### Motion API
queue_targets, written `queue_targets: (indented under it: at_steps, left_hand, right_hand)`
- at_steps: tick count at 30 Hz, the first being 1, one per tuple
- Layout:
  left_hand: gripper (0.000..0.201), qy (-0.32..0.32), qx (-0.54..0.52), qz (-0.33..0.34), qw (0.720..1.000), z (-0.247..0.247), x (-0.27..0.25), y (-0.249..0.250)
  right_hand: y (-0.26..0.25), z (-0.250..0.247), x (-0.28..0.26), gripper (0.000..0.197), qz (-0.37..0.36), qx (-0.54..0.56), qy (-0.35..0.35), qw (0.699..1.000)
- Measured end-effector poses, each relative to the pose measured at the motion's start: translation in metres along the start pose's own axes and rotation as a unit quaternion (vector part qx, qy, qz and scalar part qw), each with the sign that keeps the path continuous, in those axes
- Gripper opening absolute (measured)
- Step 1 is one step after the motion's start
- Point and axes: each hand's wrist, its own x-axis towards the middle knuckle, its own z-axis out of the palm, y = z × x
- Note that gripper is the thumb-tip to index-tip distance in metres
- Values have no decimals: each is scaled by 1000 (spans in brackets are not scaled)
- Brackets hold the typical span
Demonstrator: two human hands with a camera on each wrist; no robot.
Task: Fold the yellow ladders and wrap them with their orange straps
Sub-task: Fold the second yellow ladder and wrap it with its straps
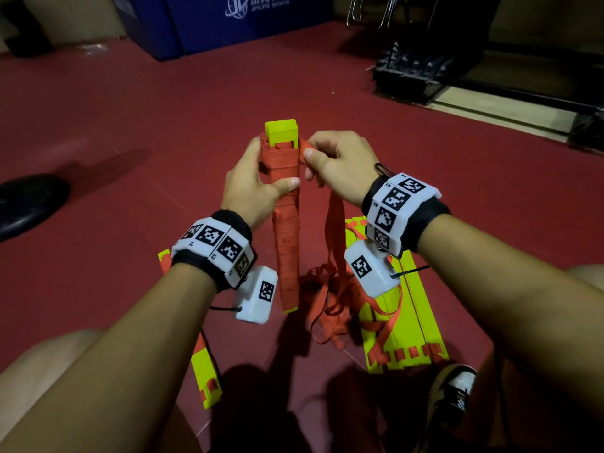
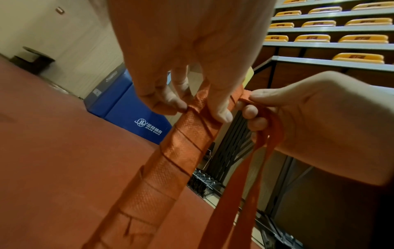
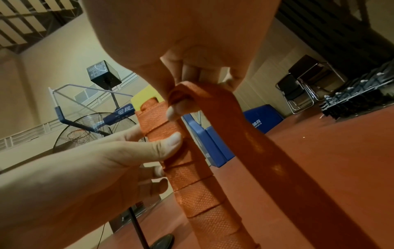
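The left hand point(image 1: 253, 181) grips the upper part of the folded ladder bundle point(image 1: 287, 243), thumb pressed across the front of the wound turns and fingers curled behind. The right hand point(image 1: 340, 165) pinches the free orange strap point(image 1: 334, 223) between thumb and forefinger, just beside the bundle's right edge and near its top. The bundle stands roughly upright between the knees, orange turns covering nearly its whole length; only the yellow tip point(image 1: 281, 129) above and a sliver of yellow at the foot remain bare. The step in hand appears to be the last turns of wrapping, or the tucking of the strap end. The slack hangs from the right hand to a loose orange heap on the red floor point(image 1: 130, 119), so the next move probably calls for tension kept on the strap while the left thumb pins the wound layers. Other yellow ladders point(image 1: 405, 322) lie flat on the floor, beneath the right wrist, not yet wrapped.
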Motion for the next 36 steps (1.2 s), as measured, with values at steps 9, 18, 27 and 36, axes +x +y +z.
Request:
queue_targets:
  at_steps: [9,18,27,36]
  left_hand:
    - [49,0,80,51,996,0,-6,9]
    - [56,-17,61,49,997,4,-9,6]
    - [73,-136,-52,10,989,7,-1,6]
    - [90,-117,-134,-26,984,9,-2,5]
  right_hand:
    - [-7,5,-5,58,11,-66,-2,998]
    - [-6,12,-8,57,-15,-114,9,993]
    - [-3,1,0,54,-31,-97,12,995]
    - [2,-2,2,48,-35,-71,8,997]
